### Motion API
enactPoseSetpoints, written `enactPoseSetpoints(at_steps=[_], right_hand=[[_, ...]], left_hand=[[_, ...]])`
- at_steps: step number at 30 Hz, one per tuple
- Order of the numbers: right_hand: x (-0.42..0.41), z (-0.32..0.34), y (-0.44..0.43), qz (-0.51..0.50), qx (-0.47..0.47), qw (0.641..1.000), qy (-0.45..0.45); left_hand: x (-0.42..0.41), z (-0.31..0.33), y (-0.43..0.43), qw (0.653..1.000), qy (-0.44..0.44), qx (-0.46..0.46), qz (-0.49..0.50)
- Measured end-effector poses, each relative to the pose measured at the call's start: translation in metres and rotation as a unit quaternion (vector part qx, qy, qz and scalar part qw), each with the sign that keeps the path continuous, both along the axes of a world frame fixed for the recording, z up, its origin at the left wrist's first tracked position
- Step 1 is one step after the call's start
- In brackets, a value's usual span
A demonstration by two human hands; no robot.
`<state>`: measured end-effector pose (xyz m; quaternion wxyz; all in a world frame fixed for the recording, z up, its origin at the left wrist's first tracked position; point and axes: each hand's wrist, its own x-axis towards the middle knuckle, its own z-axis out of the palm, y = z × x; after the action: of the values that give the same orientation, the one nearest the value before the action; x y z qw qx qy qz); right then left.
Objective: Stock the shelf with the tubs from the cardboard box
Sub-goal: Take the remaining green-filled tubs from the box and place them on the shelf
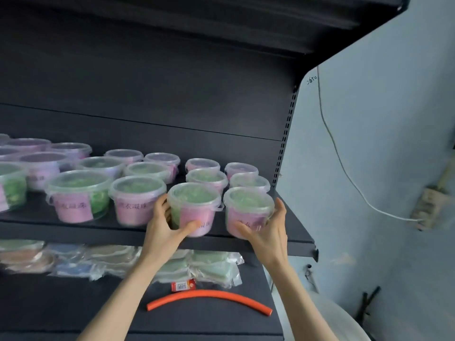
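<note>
Now left grip [164, 228] clasps one tub [194, 206] (pink-labelled); right grip [269, 233] clasps neighbouring tub [247, 207].

Clear tubs [81, 193] show green contents behind pink labels with dark lettering, the shelf [290, 232] is matt black, the tube [209, 295] orange, the small packet [183, 285] red and white, the bagged packs [211, 267] pale green, blue and orange, the wall [381, 119] pale blue-grey, the cable [344, 168] white.

- Left hand [163, 230]: bare, with long, slim fingers, from what I can see.
- Right hand [267, 232]: bare as well, similar build, edges slightly blurred on my feed.
- Left forearm [123, 291], right forearm [295, 303]: slender, uncovered down to the frame's bottom edge.
</note>
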<state>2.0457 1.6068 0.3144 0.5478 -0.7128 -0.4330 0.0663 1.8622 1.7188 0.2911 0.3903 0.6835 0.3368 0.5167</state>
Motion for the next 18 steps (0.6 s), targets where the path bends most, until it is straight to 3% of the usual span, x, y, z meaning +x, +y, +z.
enactPoseSetpoints(at_steps=[6, 18], right_hand=[[0.002, -0.004, 0.013, -0.004, -0.048, 0.998, -0.046], [0.001, -0.01, 0.018, -0.023, -0.083, 0.992, -0.096]], left_hand=[[0.003, -0.004, 0.004, 0.995, 0.082, 0.05, 0.037], [0.01, 0.0, 0.0, 0.985, 0.144, 0.066, 0.061]])
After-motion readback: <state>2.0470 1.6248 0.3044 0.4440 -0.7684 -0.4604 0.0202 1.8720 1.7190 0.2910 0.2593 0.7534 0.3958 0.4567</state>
